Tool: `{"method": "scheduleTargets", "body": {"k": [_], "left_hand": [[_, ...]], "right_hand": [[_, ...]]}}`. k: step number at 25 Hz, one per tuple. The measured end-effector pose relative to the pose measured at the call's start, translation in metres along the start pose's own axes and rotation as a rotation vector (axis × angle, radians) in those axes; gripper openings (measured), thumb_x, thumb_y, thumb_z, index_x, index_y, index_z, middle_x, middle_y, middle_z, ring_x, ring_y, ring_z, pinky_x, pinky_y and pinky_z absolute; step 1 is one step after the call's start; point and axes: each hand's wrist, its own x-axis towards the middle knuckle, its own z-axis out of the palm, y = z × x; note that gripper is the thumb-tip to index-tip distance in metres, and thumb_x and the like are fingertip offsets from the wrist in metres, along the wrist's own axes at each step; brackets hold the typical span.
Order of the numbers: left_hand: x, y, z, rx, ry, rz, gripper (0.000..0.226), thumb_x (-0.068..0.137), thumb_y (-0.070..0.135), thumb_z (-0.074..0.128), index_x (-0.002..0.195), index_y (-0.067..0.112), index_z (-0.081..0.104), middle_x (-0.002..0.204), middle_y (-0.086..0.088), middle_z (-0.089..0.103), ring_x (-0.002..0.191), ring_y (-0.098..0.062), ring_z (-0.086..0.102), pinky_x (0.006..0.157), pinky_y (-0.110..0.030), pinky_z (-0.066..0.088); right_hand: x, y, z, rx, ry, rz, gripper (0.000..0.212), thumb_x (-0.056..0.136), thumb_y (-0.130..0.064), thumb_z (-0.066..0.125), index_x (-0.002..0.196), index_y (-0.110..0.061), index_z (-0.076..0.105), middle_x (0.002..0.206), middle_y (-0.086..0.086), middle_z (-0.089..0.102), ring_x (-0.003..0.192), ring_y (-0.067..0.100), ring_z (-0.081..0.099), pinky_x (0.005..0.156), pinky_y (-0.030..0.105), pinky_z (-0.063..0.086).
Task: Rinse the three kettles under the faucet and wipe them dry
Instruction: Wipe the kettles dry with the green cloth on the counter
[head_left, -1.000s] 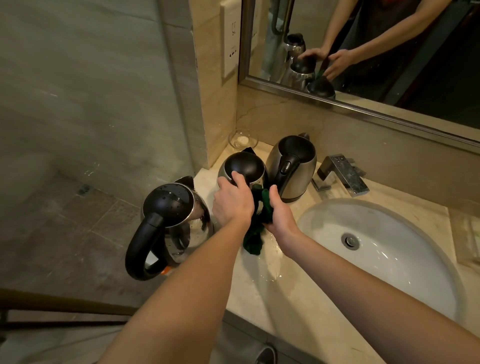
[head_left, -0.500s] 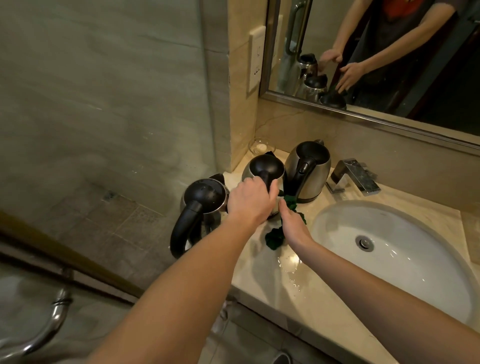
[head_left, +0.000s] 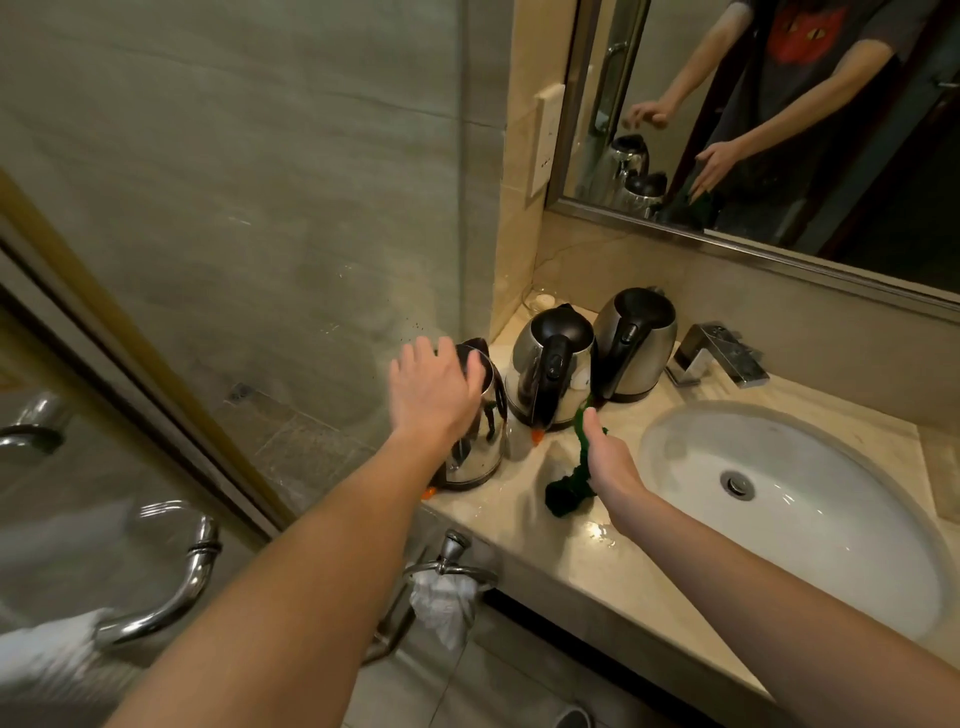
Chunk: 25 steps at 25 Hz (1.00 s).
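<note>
Left hand (head_left: 434, 387) off middle kettle (head_left: 551, 364), now over kettle at bench's left edge (head_left: 475, 421), fingers apart. Right hand (head_left: 608, 460) fingers clamped on green cloth (head_left: 569, 491). Third kettle (head_left: 635, 344) beside faucet (head_left: 719, 358). Likely wiping moves on.

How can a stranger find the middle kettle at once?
Start at the sink and go left past the faucet along the counter. Three kettles stand in a row; take the middle kettle. Only its black handle faces you, beside the green cloth.
</note>
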Motion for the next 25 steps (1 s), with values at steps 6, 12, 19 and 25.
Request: {"method": "scheduleTargets", "body": {"k": [6,12,19,25], "left_hand": [[-0.017,-0.027,0.011,-0.341,-0.051,-0.375,0.054,0.103,0.046,0.027,0.122,0.003,0.052,0.116,-0.018,0.06,0.105,-0.032,0.057,0.083,-0.041,0.042],[-0.022,-0.03,0.024,-0.626,-0.14,-0.612,0.062,0.103,0.051,0.024,0.133,0.003,0.05,0.128,-0.023,0.058,0.115,-0.038,0.057,0.094,-0.045,0.044],[-0.019,-0.033,0.035,-0.792,-0.102,-0.669,0.062,0.104,0.05,0.024,0.132,0.006,0.056,0.131,-0.017,0.058,0.122,-0.032,0.052,0.099,-0.042,0.039],[-0.017,-0.037,0.038,-0.825,-0.112,-0.633,0.056,0.104,0.046,0.025,0.128,0.008,0.057,0.128,-0.016,0.059,0.118,-0.032,0.052,0.096,-0.04,0.038]], "right_hand": [[-0.027,-0.001,0.029,0.223,-0.097,0.046,0.072,0.097,-0.062,0.034,0.153,-0.017,0.026,0.157,0.008,0.031,0.143,0.031,0.03,0.117,0.05,0.027],[-0.044,-0.014,0.061,0.354,-0.184,0.015,0.069,0.098,-0.06,0.035,0.153,-0.02,0.026,0.157,0.007,0.033,0.144,0.028,0.03,0.118,0.047,0.027],[-0.044,-0.045,0.088,0.664,-0.214,0.024,0.074,0.094,-0.058,0.048,0.153,-0.019,0.026,0.155,0.008,0.035,0.145,0.029,0.029,0.117,0.048,0.027],[-0.045,-0.084,0.109,0.732,-0.179,0.095,0.073,0.093,-0.06,0.048,0.151,-0.022,0.029,0.153,0.01,0.038,0.143,0.032,0.031,0.118,0.052,0.021]]}}
